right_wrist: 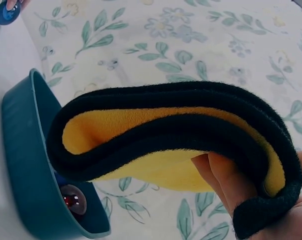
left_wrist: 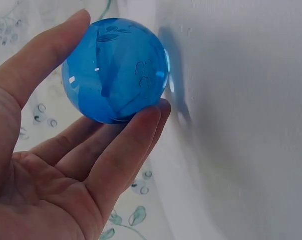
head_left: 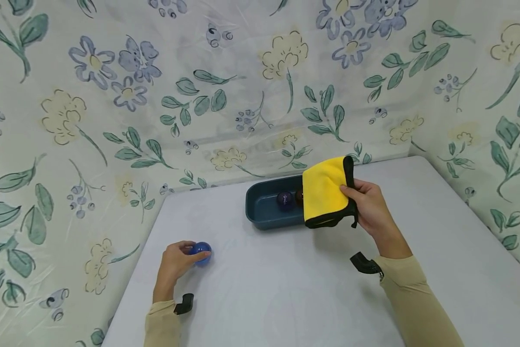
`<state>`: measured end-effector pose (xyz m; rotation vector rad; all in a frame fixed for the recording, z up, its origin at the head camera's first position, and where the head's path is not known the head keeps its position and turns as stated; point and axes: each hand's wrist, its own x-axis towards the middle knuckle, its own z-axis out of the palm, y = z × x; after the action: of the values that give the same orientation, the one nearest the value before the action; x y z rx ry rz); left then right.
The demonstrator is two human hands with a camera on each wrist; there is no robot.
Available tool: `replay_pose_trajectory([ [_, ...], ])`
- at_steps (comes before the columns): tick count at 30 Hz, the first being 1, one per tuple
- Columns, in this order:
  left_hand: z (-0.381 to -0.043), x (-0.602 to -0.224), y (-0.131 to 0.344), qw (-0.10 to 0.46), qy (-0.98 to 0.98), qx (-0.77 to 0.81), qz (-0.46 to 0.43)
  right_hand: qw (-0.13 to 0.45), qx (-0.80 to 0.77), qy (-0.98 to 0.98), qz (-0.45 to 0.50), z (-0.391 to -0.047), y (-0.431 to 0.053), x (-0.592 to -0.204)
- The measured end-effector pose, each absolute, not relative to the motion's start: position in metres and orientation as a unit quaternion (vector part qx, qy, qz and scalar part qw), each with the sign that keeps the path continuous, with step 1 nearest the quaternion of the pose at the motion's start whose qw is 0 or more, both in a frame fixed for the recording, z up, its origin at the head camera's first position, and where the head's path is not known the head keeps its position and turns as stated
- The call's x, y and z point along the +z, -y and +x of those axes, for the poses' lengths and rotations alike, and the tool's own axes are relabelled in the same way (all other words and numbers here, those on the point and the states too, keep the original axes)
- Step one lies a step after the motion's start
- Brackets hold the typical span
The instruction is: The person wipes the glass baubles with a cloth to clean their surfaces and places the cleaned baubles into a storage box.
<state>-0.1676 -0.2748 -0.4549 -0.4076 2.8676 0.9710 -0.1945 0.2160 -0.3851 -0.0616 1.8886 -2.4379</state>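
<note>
My left hand (head_left: 178, 262) pinches a clear blue ball (left_wrist: 115, 70) between thumb and fingertips, low over the left part of the table. In my right hand (head_left: 370, 207) I grip a folded yellow cloth (head_left: 325, 190) with black edging, thumb on the near face and fingers behind. The cloth hangs in front of the right end of a dark teal tray (head_left: 260, 219) and hides that end in the head view. Inside the tray lie a dark purple ball (head_left: 285, 199) and a reddish-brown ball (right_wrist: 73, 200), the latter partly covered by the cloth in the head view.
A white-covered table (head_left: 260, 289) carries the tray near its back edge. Flowered fabric (head_left: 242, 96) rises behind and at both sides. Black wrist mounts (head_left: 366, 264) stick out from both sleeves.
</note>
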Motion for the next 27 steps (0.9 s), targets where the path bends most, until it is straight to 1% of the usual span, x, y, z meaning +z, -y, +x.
replay_pose_trajectory([
  [7, -0.17, -0.447, 0.256, 0.029, -0.924, 0.367, -0.102, 0.028, -0.786, -0.617, -0.021, -0.195, -0.214, -0.386],
  [27, -0.188, -0.39, 0.182, -0.014, -0.876, 0.482, -0.024, 0.045, -0.786, -0.616, -0.028, -0.195, -0.206, -0.388],
])
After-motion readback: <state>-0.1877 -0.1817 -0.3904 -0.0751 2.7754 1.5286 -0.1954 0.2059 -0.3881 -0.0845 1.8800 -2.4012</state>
